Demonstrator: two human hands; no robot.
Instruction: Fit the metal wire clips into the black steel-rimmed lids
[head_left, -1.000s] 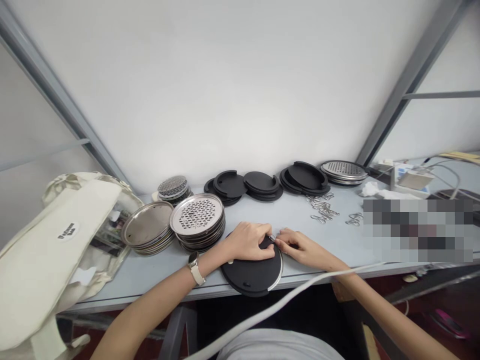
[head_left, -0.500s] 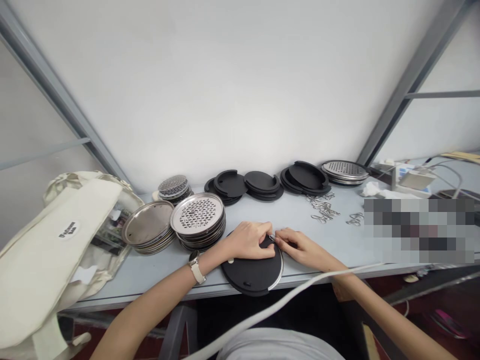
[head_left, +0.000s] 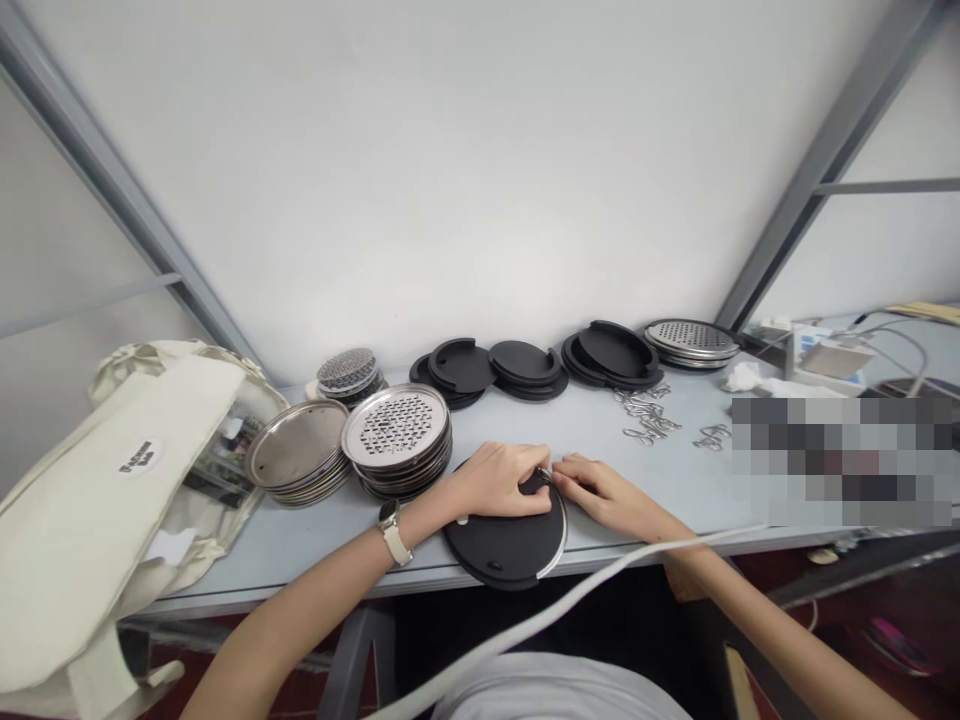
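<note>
A round black disc (head_left: 495,545) with a silvery rim showing along its right side lies at the table's front edge, partly under my left hand (head_left: 504,482). That hand is closed, its curled fingers and thumb pressing the disc near the far edge. My right hand (head_left: 600,492) pinches a small metal clip (head_left: 545,473) at the disc's upper right, close to the left fingertips. Fingers hide most of the clip, so I cannot tell whether it passes through the disc.
Stacked metal grater discs (head_left: 397,428) and plain metal discs (head_left: 298,445) stand to the left. Black round covers (head_left: 523,364) line the wall, with loose metal clips (head_left: 651,415) before them. A cream bag (head_left: 97,520) is far left. A white cable (head_left: 555,610) crosses in front.
Both hands stay at the disc's upper right edge. The small clip between the fingertips has turned slightly; little else differs.
</note>
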